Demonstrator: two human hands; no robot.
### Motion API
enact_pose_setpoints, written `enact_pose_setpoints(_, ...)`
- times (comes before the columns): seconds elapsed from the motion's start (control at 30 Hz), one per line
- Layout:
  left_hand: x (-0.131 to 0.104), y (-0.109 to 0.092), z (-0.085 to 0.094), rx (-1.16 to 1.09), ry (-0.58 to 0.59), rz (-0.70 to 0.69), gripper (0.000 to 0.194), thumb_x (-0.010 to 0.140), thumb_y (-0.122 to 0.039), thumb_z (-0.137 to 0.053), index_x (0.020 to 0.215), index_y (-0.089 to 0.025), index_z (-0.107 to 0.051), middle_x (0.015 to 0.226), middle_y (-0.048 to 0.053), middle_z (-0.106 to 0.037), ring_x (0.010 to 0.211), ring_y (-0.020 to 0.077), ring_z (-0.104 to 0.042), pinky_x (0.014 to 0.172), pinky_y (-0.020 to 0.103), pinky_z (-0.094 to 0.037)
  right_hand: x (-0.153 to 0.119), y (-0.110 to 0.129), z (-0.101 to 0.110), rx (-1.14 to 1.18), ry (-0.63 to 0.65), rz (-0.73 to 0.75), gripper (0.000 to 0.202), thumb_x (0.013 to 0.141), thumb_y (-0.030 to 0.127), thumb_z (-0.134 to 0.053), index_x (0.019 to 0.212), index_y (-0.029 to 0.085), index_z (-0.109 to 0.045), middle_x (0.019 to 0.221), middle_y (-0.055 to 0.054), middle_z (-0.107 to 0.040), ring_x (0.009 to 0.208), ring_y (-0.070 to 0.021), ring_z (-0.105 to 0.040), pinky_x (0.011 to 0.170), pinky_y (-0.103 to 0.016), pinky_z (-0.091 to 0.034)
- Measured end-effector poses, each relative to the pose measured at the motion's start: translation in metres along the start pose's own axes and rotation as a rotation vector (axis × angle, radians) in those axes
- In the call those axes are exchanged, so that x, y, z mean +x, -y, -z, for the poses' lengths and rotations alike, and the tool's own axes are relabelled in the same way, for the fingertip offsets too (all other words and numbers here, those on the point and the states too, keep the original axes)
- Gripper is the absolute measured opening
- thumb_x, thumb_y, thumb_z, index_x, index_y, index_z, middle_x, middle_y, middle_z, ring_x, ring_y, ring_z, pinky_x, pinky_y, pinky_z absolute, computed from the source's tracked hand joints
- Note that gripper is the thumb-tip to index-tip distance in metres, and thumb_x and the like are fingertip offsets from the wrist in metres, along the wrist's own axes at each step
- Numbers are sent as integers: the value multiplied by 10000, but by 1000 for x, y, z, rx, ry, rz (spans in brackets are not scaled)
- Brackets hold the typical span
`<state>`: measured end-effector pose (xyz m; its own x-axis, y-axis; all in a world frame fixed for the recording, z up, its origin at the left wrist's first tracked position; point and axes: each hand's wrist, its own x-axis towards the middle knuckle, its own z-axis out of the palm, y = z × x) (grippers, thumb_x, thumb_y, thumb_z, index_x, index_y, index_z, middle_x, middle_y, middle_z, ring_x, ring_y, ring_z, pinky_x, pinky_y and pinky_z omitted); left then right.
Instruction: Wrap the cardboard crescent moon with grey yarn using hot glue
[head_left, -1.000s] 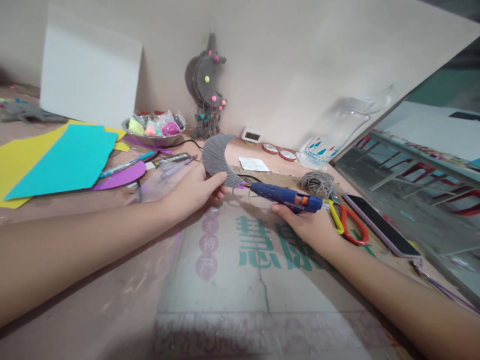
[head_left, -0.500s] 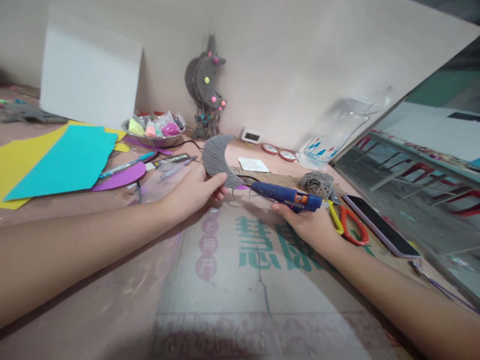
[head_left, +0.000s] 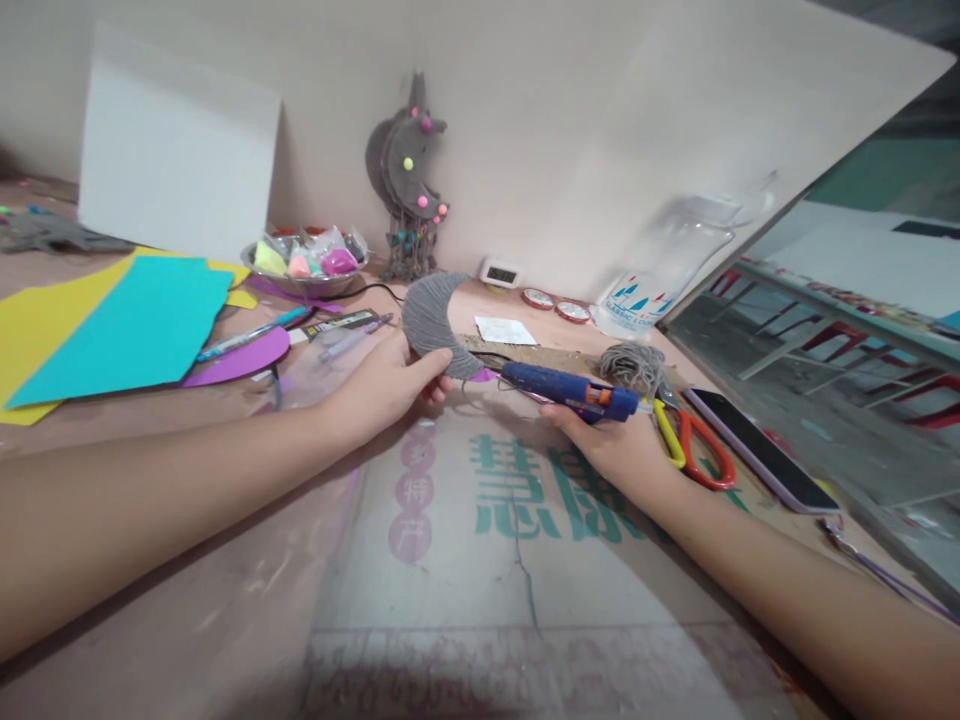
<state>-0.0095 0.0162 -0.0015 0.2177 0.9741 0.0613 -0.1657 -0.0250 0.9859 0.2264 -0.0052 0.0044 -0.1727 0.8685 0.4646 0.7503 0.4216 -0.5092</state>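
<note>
A crescent wrapped in grey yarn (head_left: pixel 429 322) is held upright by my left hand (head_left: pixel 401 385), the thumb on its face near the lower end. My right hand (head_left: pixel 611 440) grips a blue glue gun (head_left: pixel 566 388), whose nozzle points left at the crescent's lower tip. Whether the nozzle touches the crescent I cannot tell. Under both hands lies a cardboard sheet (head_left: pixel 450 590) with green and purple print. A ball of grey yarn (head_left: pixel 632 366) rests just beyond the gun's rear end.
Scissors (head_left: pixel 705 450) and a phone (head_left: pixel 761 450) lie at right, a clear jug (head_left: pixel 660 265) behind. At left are coloured sheets (head_left: pixel 127 325), pens and a bowl (head_left: pixel 304 278) of bagged clay. A decorated grey moon (head_left: pixel 409 165) stands against the wall, near a small clock (head_left: pixel 499 272).
The view has shifted very slightly. Both hands, the crescent and the glue gun keep nearly the same positions.
</note>
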Motion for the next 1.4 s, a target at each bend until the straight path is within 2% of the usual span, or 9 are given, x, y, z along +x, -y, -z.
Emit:
enact_pose_setpoints(0.2, -2, -3, -2, 8, -14, 17, 110, 786, -265, -564, 805, -191, -485, 593, -26, -561, 460, 76, -496, 432, 175, -390, 2, 2, 2, -4, -17, 1, 211, 758, 392, -625, 854, 208, -658, 818, -40, -707, 746, -218, -661, 661, -321, -534)
enact_pose_setpoints(0.37, 1, -4, -3, -32, -42, 40, 117, 783, -244, -559, 746, -175, -473, 568, -28, -552, 433, 65, -480, 420, 172, -373, 10, 0, 16, 63, -62, -110, 321, 817, 441, -535, 621, 194, -593, 630, -26, -626, 597, -160, -584, 597, -283, -488)
enact_pose_setpoints(0.5, 2, -5, -3, -25, -48, 49, 116, 797, -252, -544, 754, -172, -473, 558, -28, -554, 432, 67, -484, 424, 175, -378, 22, 0, 31, 214, -96, -103, 358, 849, 485, -472, 704, 189, -614, 710, -41, -633, 639, -150, -573, 583, -262, -471)
enact_pose_setpoints(0.6, 2, -5, -4, -34, -31, 61, 121, 798, -257, -546, 759, -173, -468, 567, -31, -560, 431, 64, -481, 425, 172, -369, 41, 1, 35, 180, -29, -110, 340, 839, 478, -495, 767, 181, -644, 790, -58, -668, 708, -164, -603, 622, -266, -478)
enact_pose_setpoints(0.77, 0, -8, -5, 42, -61, 48, 132, 782, -263, -565, 752, -168, -479, 555, -39, -561, 442, 67, -492, 447, 174, -379, 92, -16, 16, -44, -52, -179, 351, 735, 463, -629, 903, 155, -651, 867, -74, -692, 787, -211, -627, 707, -308, -478)
enact_pose_setpoints(0.87, -1, -9, -6, 84, -74, 69, 171, 771, -305, -581, 757, -161, -489, 567, -37, -565, 457, 69, -494, 461, 175, -387, 113, -34, -1, -143, 52, -246, 358, 802, 430, -562, 979, 126, -627, 957, -105, -682, 866, -219, -620, 745, -301, -466)
enact_pose_setpoints(1.0, -1, -9, -6, 129, -43, 45, 216, 765, -349, -594, 815, -159, -507, 580, -36, -568, 478, 80, -504, 484, 188, -403, 120, -44, -16, -141, 179, -265, 352, 816, 447, -548, 884, 115, -645, 887, -118, -693, 839, -226, -625, 747, -297, -463)
enact_pose_setpoints(1.17, -1, -6, -5, 157, -40, 39, 233, 766, -374, -597, 775, -167, -491, 585, -42, -567, 486, 77, -509, 491, 188, -403, 125, -36, -25, -119, 242, -286, 420, 816, 512, -529, 849, 108, -640, 884, -132, -692, 808, -227, -635, 716, -292, -474)
enact_pose_setpoints(1.4, -1, -6, -4, 180, -43, 23, 236, 770, -376, -597, 754, -166, -490, 576, -47, -557, 481, 75, -503, 484, 186, -406, 139, -46, -35, -58, 217, -273, 426, 884, 478, -432, 1081, 125, -563, 1006, -117, -678, 751, -150, -646, 594, -216, -482)
